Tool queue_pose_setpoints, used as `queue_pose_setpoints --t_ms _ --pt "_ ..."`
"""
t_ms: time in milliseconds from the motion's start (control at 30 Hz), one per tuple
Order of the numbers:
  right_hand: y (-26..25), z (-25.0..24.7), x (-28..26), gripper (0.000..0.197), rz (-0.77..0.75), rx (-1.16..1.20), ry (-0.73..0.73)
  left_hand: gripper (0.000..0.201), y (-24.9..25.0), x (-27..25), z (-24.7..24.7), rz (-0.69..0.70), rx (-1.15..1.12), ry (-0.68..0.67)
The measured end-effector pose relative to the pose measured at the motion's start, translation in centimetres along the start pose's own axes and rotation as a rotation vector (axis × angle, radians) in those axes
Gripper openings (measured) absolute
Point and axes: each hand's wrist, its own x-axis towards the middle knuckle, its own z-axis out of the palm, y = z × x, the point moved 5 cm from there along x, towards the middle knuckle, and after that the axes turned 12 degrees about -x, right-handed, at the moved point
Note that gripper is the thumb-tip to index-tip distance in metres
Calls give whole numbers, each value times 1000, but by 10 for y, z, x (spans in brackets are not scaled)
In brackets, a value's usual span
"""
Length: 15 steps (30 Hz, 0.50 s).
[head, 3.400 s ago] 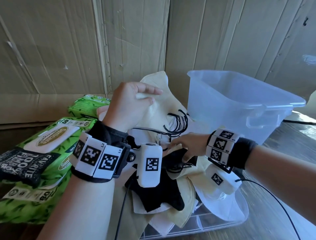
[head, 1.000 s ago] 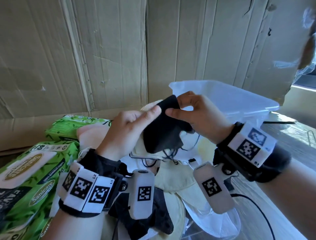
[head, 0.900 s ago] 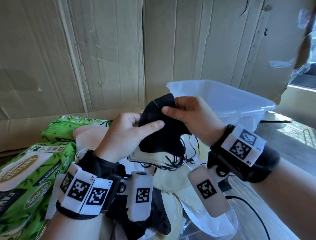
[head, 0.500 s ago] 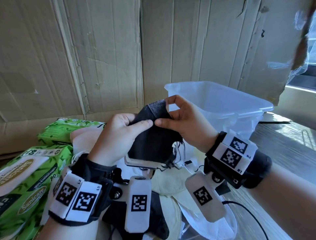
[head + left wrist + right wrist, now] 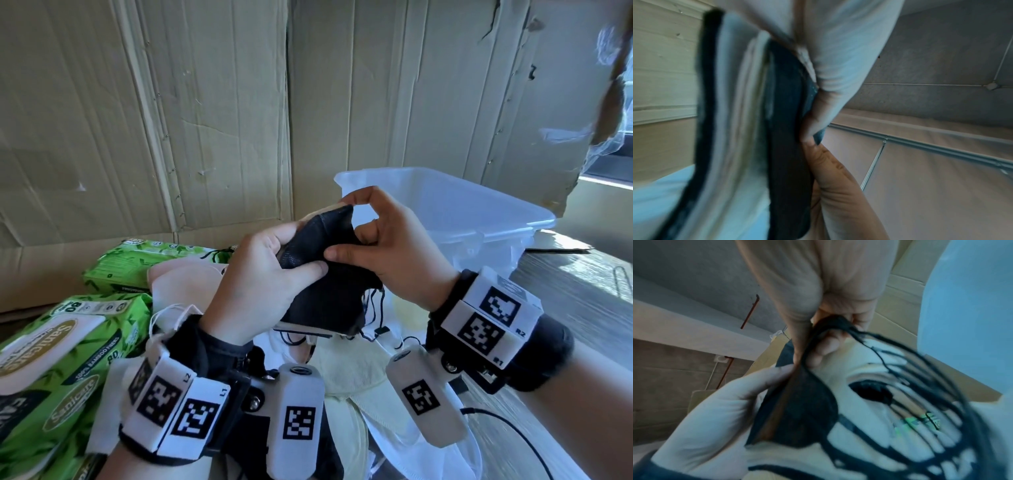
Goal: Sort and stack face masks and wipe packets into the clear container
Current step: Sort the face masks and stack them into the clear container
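I hold a stack of face masks point(image 5: 329, 291) in the air, a black one on top and pale ones under it. My left hand point(image 5: 274, 274) grips the stack from the left, thumb on the black face. My right hand point(image 5: 383, 246) pinches the black mask's top and right edge; black ear loops point(image 5: 910, 369) dangle below. In the left wrist view the mask stack point(image 5: 777, 129) shows edge-on against my fingers point(image 5: 818, 113). The clear container point(image 5: 472, 219) stands behind my right hand. Green wipe packets point(image 5: 61, 370) lie at the left.
More loose cream, white and black masks point(image 5: 356, 387) lie heaped under my wrists. Another green packet point(image 5: 150, 260) sits further back at left. A cardboard wall point(image 5: 205, 113) closes the rear. The wooden table point(image 5: 582, 291) runs right of the container.
My right hand picked a black mask from the heap and laid it on the stack in my left hand. Both hands have since been squaring its edges, fingers shifting along the top.
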Motion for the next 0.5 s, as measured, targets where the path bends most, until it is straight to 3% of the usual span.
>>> queue_pose_setpoints --t_ms 67,167,300,400,500 --pt "-1 -1 0 45 -11 -14 1 30 1 0 1 6 4 4" --pt "-3 -3 -1 43 -49 -63 65 44 5 0 1 50 12 -1" --pt "-9 -10 -7 28 -192 -292 341 73 7 -1 0 121 -39 17" --pt "-13 -13 -11 14 -314 -390 458 70 7 0 -2 150 -36 24" --pt "-14 -16 -11 17 -345 -355 461 53 8 1 -2 159 -23 23"
